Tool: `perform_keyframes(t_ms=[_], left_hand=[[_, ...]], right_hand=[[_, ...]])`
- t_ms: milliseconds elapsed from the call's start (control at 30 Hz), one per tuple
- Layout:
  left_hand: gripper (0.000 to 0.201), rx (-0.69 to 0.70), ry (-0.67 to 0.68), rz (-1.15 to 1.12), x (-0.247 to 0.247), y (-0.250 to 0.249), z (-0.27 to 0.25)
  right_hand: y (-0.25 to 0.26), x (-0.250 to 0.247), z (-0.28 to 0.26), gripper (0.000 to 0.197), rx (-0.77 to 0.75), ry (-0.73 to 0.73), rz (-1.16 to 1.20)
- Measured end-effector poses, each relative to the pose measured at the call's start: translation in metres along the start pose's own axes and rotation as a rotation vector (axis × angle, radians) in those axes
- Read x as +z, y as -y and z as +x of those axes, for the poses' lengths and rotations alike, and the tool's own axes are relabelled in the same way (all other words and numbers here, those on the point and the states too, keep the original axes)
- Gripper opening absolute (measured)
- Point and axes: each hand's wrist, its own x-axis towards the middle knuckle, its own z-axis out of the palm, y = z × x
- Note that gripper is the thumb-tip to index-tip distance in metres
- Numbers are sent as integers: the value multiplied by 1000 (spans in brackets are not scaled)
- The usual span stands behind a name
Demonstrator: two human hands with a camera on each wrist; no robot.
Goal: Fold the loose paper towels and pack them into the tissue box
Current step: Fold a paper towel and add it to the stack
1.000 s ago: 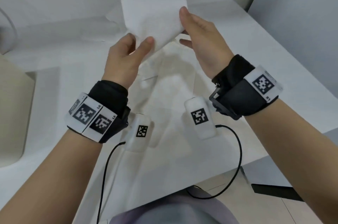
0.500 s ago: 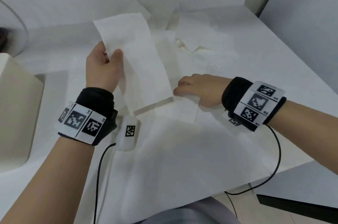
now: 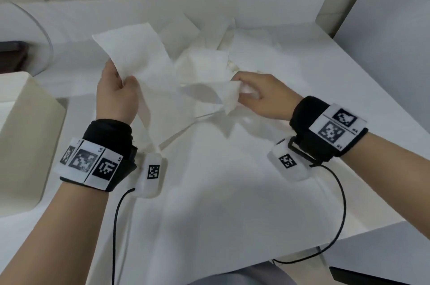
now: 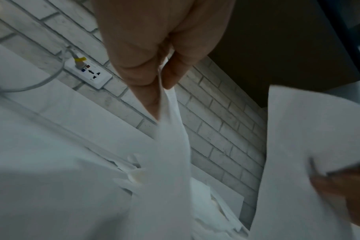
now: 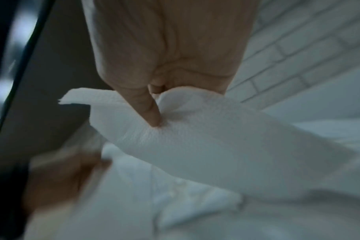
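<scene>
Both hands are raised above the bench (image 3: 232,191), each grasping a separate paper towel. Left hand (image 3: 116,96): thumb and fingers pinch the lower edge of a folded towel (image 3: 137,52), which stands up and away from the hand while a narrow tail of it hangs down past the wrist. The left wrist view confirms the pinch, with the sheet caught between thumb and forefinger. Right hand (image 3: 263,96): fingers curled around a crumpled second towel (image 3: 209,75), thumb pressed into the sheet as seen in the right wrist view; the towel is lifted clear of the bench and spreads toward the left hand without touching the first towel.

Behind the hands, a loose pile of towels (image 3: 244,47) lies on the bench. A cream-coloured box (image 3: 21,133) sits at the left edge, beside the left forearm. A wall socket (image 4: 88,73) is mounted on the white brick wall.
</scene>
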Motion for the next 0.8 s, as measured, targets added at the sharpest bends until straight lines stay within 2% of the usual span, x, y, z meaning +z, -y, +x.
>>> perform_keyframes(t_ms=[67,133,200,300,467,533,700,800], left_hand=[[44,-34,-19,-3,-2,-2,1],[36,-62,-26,-43,-2,-4,1],[33,-88,-4,-104,1,-10,-2],[31,-131,124,-220,14,-22,-12],[28,-213,307,-346,34,-39,-27],[28,-240,344,-382,39,-43,-30],[28,-271,229,-410,41,-42,-28],[27,-199,217,-283,46,-38,-30]], right_hand=[[7,-13,0,18,20,-73,319],[15,-21,2,25,31,-128,584],[20,-26,6,31,36,-148,766],[31,-23,13,21,108,-140,958],[40,3,25,34,228,-129,932],[40,10,29,33,256,-134,964],[38,20,36,32,262,-141,902],[39,26,39,46,253,-111,737]])
